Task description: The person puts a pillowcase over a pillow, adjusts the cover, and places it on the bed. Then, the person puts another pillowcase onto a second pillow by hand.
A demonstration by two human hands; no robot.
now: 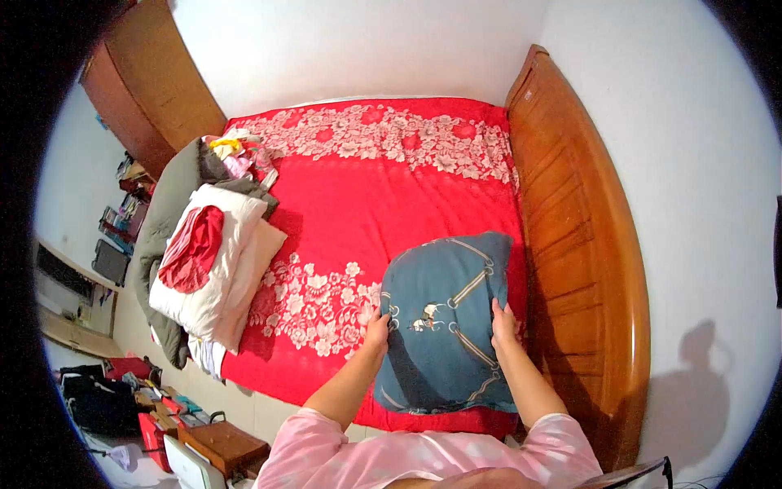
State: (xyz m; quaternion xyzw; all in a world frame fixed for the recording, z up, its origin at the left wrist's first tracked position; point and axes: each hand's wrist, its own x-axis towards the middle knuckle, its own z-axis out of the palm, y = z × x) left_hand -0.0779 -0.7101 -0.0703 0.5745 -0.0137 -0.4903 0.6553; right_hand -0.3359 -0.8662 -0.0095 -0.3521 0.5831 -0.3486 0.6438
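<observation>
A blue-green pillow (pixel 432 359) with a strap pattern and small figures lies at the near right part of the bed, close to the headboard. My left hand (pixel 377 330) grips its left edge, and my right hand (pixel 504 323) grips its right edge. The fingers of both hands are partly hidden behind the fabric. Under the pillow is a red bed cover (pixel 350 204) with pale flower bands.
A wooden headboard (pixel 578 269) stands along the right side. White bedding (pixel 220 285), a red cloth (pixel 194 248) and a grey-green quilt (pixel 167 208) are piled at the bed's left end. A brown case (pixel 220 444) sits at the lower left.
</observation>
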